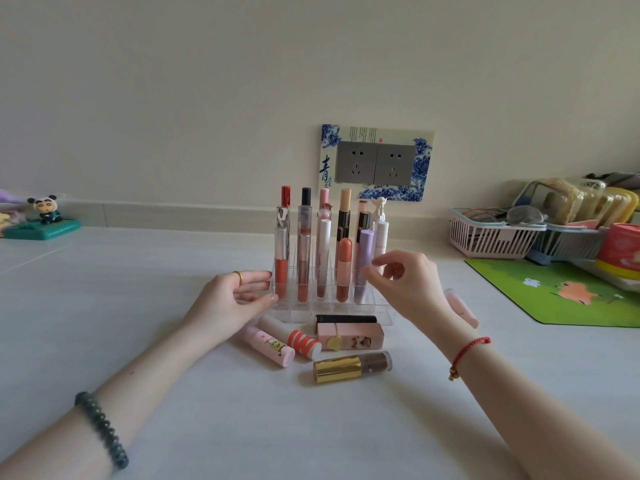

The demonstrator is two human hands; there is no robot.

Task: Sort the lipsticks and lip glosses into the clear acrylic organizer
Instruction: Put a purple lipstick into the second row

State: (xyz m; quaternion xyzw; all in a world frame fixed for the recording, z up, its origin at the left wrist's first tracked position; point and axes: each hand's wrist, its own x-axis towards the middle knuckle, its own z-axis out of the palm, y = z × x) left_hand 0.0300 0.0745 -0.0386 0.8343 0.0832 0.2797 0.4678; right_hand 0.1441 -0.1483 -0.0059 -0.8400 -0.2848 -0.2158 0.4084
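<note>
The clear acrylic organizer (382,315) stands mid-table with several lipsticks and glosses upright in its back rows; its front row holds nothing. My left hand (235,299) rests against its left wall, fingers apart. My right hand (405,282) hovers at the right side, thumb and forefinger tips touching a lilac tube (364,258) that stands in a slot. In front of the organizer lie a pink cartoon tube (268,346), a white orange-striped tube (299,337), a black tube (346,319), a pink square lipstick (349,336) and a gold-capped brown tube (351,368). A pale pink tube (462,310) lies behind my right wrist.
A double wall socket (375,164) is behind the organizer. At the right are a green mat (561,296), a pink basket (491,237) and a red tin (620,251). A small figurine (46,211) stands at far left.
</note>
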